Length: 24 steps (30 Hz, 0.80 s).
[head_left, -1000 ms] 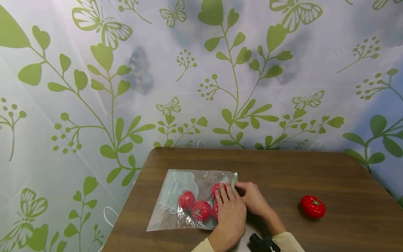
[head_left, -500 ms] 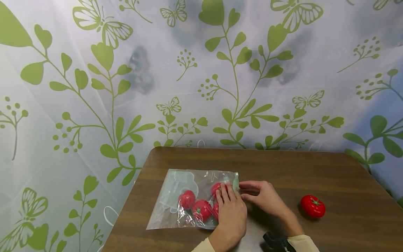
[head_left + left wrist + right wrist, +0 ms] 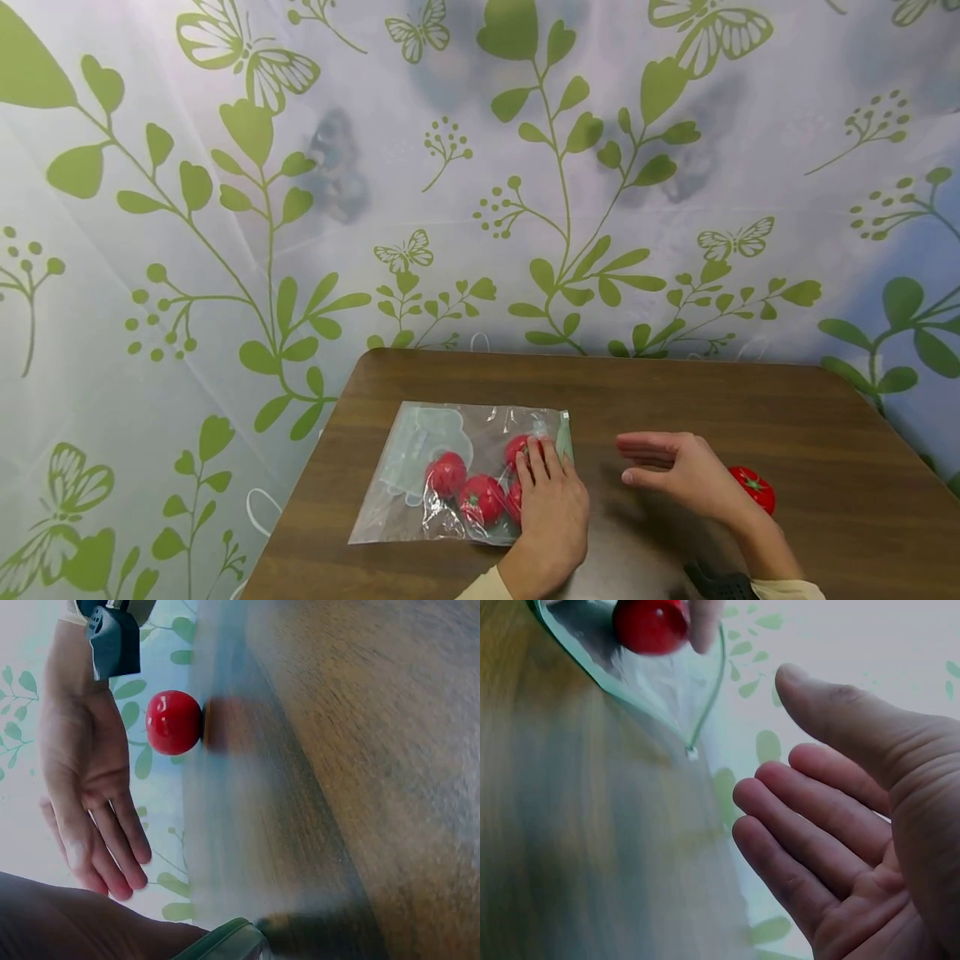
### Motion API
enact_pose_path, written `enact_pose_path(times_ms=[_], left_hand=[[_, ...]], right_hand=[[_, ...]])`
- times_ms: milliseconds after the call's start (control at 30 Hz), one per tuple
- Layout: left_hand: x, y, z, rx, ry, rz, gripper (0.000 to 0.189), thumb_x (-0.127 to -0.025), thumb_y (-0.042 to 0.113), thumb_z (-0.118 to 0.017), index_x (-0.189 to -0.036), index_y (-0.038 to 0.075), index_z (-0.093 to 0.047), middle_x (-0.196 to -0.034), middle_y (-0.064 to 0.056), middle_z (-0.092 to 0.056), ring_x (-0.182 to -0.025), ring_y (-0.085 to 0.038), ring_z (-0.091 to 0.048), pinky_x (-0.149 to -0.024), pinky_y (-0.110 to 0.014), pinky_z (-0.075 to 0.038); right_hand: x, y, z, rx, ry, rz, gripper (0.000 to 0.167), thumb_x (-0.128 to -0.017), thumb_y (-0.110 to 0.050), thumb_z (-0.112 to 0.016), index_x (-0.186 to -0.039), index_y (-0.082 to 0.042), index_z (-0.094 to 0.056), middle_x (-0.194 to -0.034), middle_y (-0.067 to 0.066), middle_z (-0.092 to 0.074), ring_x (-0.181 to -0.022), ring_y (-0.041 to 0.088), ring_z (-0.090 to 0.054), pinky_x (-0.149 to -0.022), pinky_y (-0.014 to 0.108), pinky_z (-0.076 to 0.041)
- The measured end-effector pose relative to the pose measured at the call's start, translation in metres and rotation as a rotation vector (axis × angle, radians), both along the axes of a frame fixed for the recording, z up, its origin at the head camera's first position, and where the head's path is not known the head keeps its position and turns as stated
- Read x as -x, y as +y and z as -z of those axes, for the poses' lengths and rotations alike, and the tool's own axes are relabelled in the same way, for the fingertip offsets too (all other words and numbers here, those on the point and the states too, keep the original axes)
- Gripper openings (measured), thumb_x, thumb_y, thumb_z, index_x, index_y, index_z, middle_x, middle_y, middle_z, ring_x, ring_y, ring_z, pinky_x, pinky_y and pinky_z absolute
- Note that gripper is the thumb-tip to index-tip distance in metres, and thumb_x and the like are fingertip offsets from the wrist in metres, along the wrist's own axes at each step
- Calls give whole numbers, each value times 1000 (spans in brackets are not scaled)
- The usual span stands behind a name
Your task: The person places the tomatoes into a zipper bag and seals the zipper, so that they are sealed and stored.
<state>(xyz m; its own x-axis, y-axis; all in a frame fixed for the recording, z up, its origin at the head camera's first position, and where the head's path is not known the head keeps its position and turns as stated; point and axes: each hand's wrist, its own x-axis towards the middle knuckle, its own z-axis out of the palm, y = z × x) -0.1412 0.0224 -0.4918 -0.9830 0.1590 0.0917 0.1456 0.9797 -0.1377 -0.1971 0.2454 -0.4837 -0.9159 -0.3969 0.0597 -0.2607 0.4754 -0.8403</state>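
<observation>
A clear zip bag with a green-edged mouth lies flat on the table's left half. Inside it are several red tomatoes, glossy with green star-shaped tops. My left hand rests on the bag near its mouth, fingers straight, partly covering two tomatoes. Facing that mouth, my right hand is held in the air with fingers extended, thumb apart and nothing in it. Behind the right wrist, partly hidden, lies a loose tomato. The right wrist view shows the bag's mouth gaping, with a tomato just inside.
The brown wooden table has rounded far corners. Behind it hangs a pale cloth printed with green leaves and butterflies. A pale-green flat shape shows at the bag's far left. A black device sits on the right wrist.
My right hand has let go of the bag's mouth and moved right, now overlapping the loose tomato from the head view. My left hand has stayed on the bag.
</observation>
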Motion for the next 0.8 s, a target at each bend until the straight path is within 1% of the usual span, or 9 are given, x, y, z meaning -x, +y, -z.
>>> enact_pose_path(times_ms=[67, 167, 300, 433, 567, 700, 800], left_hand=[[-1, 0, 0, 4, 3, 4, 55, -98, 37, -78, -151, 23, -68, -164, -12, -56, -157, -38, -48, -128, -54, -39], [0, 0, 2, 5, -1, 8, 61, -94, 38, -83, -151, 23, -68, -164, -12, -55, -157, -38, -48, -128, -54, -39], [1, -1, 4, 8, -11, 14, 70, -88, 39, -88, -153, 24, -67, -165, -12, -55, -157, -39, -48, -129, -54, -39], [2, -2, 3, 13, -18, 19, 78, -83, 40, -92, -154, 23, -66, -166, -13, -54, -157, -39, -47, -129, -54, -38], [2, -2, 3, 11, -23, 25, 83, -79, 41, -95, -154, 23, -65, -166, -13, -53, -158, -40, -46, -129, -55, -38], [1, -2, 3, 6, -26, 28, 82, -80, 41, -94, -154, 24, -65, -166, -12, -53, -158, -39, -46, -129, -55, -38], [1, -2, 4, 4, -29, 27, 79, -82, 40, -93, -155, 24, -65, -167, -12, -53, -158, -39, -46, -129, -55, -38]], right_hand=[[-4, 8, -6, -22, -5, 18, 54, -94, -29, -89, -141, -8, -72, -138, 15, -76, -121, 23, -77, -93, 24, -62], [-9, 20, -13, -72, 23, 30, 56, -93, -32, -89, -142, -10, -72, -138, 15, -76, -121, 18, -77, -93, 26, -62], [-17, 38, -20, -124, 69, 40, 56, -93, -31, -89, -142, -10, -72, -137, 14, -77, -118, 4, -75, -90, 27, -63], [-24, 57, -27, -156, 53, 65, 56, -94, -29, -88, -144, -10, -71, -138, 15, -76, -115, -6, -71, -85, 23, -62], [-32, 74, -27, -193, 48, 104, 56, -95, -29, -88, -146, -13, -70, -137, 15, -77, -109, -8, -73, -79, 23, -63], [-41, 89, -25, -253, 64, 162, 56, -94, -32, -89, -145, -15, -72, -136, 11, -78, -108, -9, -72, -76, 23, -62], [-48, 101, -23, -297, 61, 206, 58, -92, -34, -90, -144, -14, -72, -137, 12, -77, -109, -13, -68, -78, 22, -62]])
